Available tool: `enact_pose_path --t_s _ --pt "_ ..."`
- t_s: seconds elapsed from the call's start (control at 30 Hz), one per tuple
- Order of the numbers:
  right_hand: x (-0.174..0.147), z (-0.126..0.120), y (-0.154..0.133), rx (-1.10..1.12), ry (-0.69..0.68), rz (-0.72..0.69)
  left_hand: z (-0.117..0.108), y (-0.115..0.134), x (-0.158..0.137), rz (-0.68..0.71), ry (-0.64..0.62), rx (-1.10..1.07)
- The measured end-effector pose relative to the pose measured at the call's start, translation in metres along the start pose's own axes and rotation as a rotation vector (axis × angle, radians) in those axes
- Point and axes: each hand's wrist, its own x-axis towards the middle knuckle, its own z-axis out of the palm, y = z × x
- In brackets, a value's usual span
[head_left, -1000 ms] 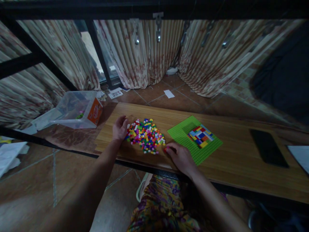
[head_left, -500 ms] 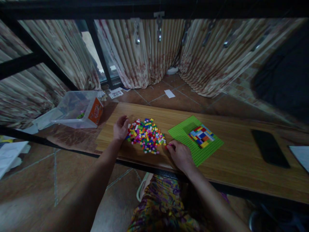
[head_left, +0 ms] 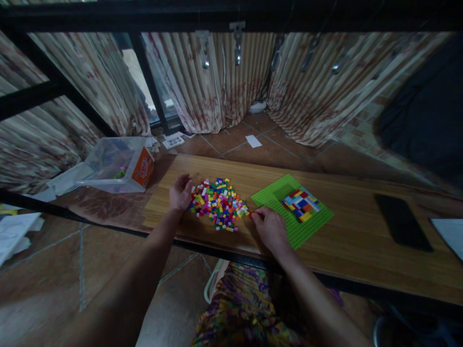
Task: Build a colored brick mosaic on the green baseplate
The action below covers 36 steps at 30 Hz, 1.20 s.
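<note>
Small toy bricks of many colours lie in a loose pile (head_left: pixel 220 205) on the wooden board. My left hand (head_left: pixel 180 193) rests against the pile's left edge, fingers loosely bent and apart, with nothing seen in them. To the right of the pile, my right hand (head_left: pixel 270 227) pinches a small pinkish-red brick (head_left: pixel 253 214), partly covered by the fingertips. Just behind that hand lies a green baseplate (head_left: pixel 269 190), turned at an angle. A block of red, blue, yellow and white bricks (head_left: pixel 302 205) is built on its middle and right part.
A clear plastic box (head_left: pixel 108 178) with an orange label stands at the board's left end, a few green and pink pieces inside. A black phone-like slab (head_left: pixel 403 221) and white paper (head_left: pixel 448 236) lie to the right. The board's dark front edge (head_left: pixel 224 253) runs close to my legs.
My right hand stays near the pile's right edge, its fingers shifting slightly around the pinkish-red brick. My left hand is practically still. The view has tilted very slightly.
</note>
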Motion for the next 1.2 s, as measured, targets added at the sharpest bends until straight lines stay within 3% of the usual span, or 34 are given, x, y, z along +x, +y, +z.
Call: enact_pose_path --t_s 0.23,0.53,1.03,1.2 --pt "0.001 0.006 0.009 0.115 0.093 -0.028 -0.001 0.003 -0.001 -0.002 0.011 0.012" --pt "-0.002 0.009 0.024 0.382 0.046 -0.011 0.000 0.007 -0.002 -0.006 0.007 0.019" --pt "-0.004 0.006 0.017 0.219 0.088 -0.150 0.000 0.006 -0.002 -0.005 0.013 0.012" --pt "-0.006 0.004 0.013 0.305 0.099 -0.153 0.000 0.006 -0.002 -0.012 0.012 0.008"
